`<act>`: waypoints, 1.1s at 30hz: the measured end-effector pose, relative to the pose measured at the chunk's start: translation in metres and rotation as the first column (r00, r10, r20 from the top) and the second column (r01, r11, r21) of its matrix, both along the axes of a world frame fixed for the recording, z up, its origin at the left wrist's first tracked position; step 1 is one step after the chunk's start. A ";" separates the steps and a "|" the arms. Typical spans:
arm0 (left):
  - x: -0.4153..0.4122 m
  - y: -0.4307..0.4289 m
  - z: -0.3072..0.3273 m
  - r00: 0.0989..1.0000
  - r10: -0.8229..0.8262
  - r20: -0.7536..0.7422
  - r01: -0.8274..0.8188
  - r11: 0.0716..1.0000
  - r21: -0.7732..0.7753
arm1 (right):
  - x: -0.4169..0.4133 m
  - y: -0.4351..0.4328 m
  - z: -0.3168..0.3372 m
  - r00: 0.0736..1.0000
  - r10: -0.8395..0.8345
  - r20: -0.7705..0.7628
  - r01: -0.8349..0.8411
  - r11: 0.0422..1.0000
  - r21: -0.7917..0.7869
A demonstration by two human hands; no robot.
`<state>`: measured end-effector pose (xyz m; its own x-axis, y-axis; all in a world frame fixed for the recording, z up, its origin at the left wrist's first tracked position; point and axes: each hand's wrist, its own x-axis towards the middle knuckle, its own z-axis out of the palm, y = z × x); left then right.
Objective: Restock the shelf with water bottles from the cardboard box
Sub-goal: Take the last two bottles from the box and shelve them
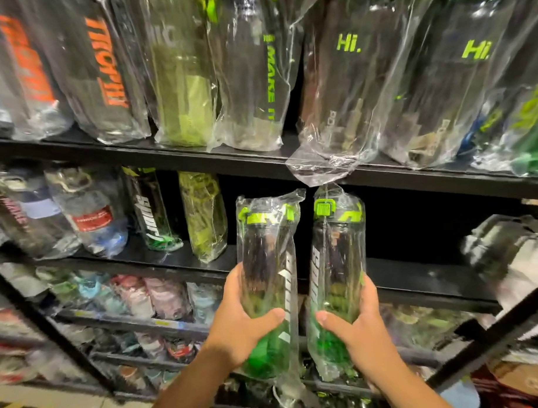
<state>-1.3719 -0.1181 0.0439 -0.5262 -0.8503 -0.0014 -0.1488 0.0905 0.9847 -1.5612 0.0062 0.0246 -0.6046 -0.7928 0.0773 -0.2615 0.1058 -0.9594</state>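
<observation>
My left hand (241,323) grips the lower part of a clear bottle with a green lid (268,265), wrapped in plastic. My right hand (357,326) grips a second matching bottle (338,262) right beside it. Both bottles stand upright in front of the middle shelf (416,278), whose right part behind them is dark and open. The top of the right bottle reaches up to the edge of the upper shelf (199,159). The cardboard box is not in view.
Wrapped bottles (345,79) crowd the upper shelf, one bag hanging over its edge. More bottles (152,208) stand on the left of the middle shelf, and a blurred one (501,247) at its right. Lower shelves hold smaller packaged goods (149,296).
</observation>
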 end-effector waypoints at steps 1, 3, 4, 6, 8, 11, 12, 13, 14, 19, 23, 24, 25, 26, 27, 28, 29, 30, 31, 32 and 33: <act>-0.004 -0.007 0.001 1.000 0.002 -0.002 -0.002 1.000 0.000 | -0.002 -0.008 0.001 1.000 0.003 0.003 -0.003 1.000 -0.002; -0.012 -0.021 0.004 1.000 0.013 -0.002 -0.013 1.000 -0.007 | -0.006 -0.025 0.003 1.000 0.012 -0.015 -0.012 1.000 0.001; -0.016 -0.029 0.005 1.000 0.020 -0.007 -0.020 1.000 -0.010 | -0.007 -0.031 0.003 1.000 0.017 -0.026 -0.017 1.000 0.007; -0.023 -0.044 0.005 1.000 0.027 -0.007 -0.027 0.999 -0.024 | -0.009 -0.041 0.004 0.999 0.017 -0.037 -0.017 1.000 0.019; -0.029 -0.058 0.006 1.000 0.021 -0.003 -0.021 0.999 -0.041 | -0.015 -0.048 0.002 0.999 0.012 -0.048 -0.011 1.000 0.026; -0.038 -0.075 0.008 1.000 -0.015 -0.020 0.014 0.998 -0.063 | -0.026 -0.056 0.001 0.998 0.006 -0.055 -0.004 0.999 0.046; -0.042 -0.080 0.007 0.999 -0.025 -0.031 0.023 0.997 -0.073 | -0.028 -0.059 0.001 0.999 0.012 -0.049 -0.009 0.999 0.050; -0.046 -0.085 0.006 0.999 -0.034 -0.039 0.030 0.996 -0.085 | -0.031 -0.063 0.000 0.999 0.016 -0.049 -0.013 0.999 0.051; -0.050 -0.089 0.005 0.998 -0.041 -0.045 0.037 0.995 -0.093 | -0.032 -0.068 0.001 0.999 0.018 -0.049 -0.016 0.999 0.051; -0.069 -0.110 -0.009 0.998 -0.052 -0.048 0.044 0.989 -0.138 | -0.041 -0.096 0.002 0.997 -0.048 -0.059 0.048 0.999 0.008; -0.081 -0.124 -0.025 0.995 -0.078 -0.068 0.067 0.985 -0.158 | -0.045 -0.117 0.000 0.992 -0.113 -0.048 0.114 0.993 0.025; -0.083 -0.127 -0.030 0.995 -0.076 -0.069 0.064 0.985 -0.162 | -0.046 -0.120 -0.003 0.992 -0.116 -0.048 0.118 0.993 0.028; -0.083 -0.130 -0.032 0.995 -0.072 -0.069 0.061 0.985 -0.160 | -0.046 -0.122 -0.006 0.992 -0.116 -0.047 0.118 0.992 0.034; -0.084 -0.134 -0.036 0.996 -0.063 -0.060 0.053 0.987 -0.153 | -0.046 -0.124 -0.009 0.992 -0.119 -0.043 0.121 0.992 0.040; -0.084 -0.138 -0.038 0.998 -0.052 -0.043 0.044 0.986 -0.160 | -0.048 -0.125 -0.013 0.992 -0.122 -0.040 0.124 0.991 0.045; -0.084 -0.143 -0.041 0.999 -0.036 -0.030 0.030 0.983 -0.182 | -0.049 -0.126 -0.016 0.992 -0.117 -0.044 0.119 0.992 0.052; -0.084 -0.147 -0.043 1.000 -0.015 -0.018 0.011 0.977 -0.214 | -0.051 -0.127 -0.020 0.993 -0.103 -0.052 0.106 0.992 0.064; -0.085 -0.149 -0.045 1.000 0.003 0.006 -0.001 0.967 -0.255 | -0.052 -0.128 -0.023 0.994 -0.091 -0.062 0.095 0.993 0.076; -0.086 -0.150 -0.046 1.000 0.007 0.022 0.000 0.952 -0.305 | -0.054 -0.129 -0.027 0.994 -0.085 -0.069 0.090 0.992 0.086; -0.087 -0.151 -0.048 0.999 0.022 0.026 -0.011 0.938 -0.348 | -0.055 -0.130 -0.029 0.994 -0.083 -0.076 0.090 0.991 0.097; -0.089 -0.152 -0.046 0.999 0.041 0.021 -0.030 0.926 -0.377 | -0.056 -0.132 -0.029 0.994 -0.073 -0.087 0.082 0.991 0.104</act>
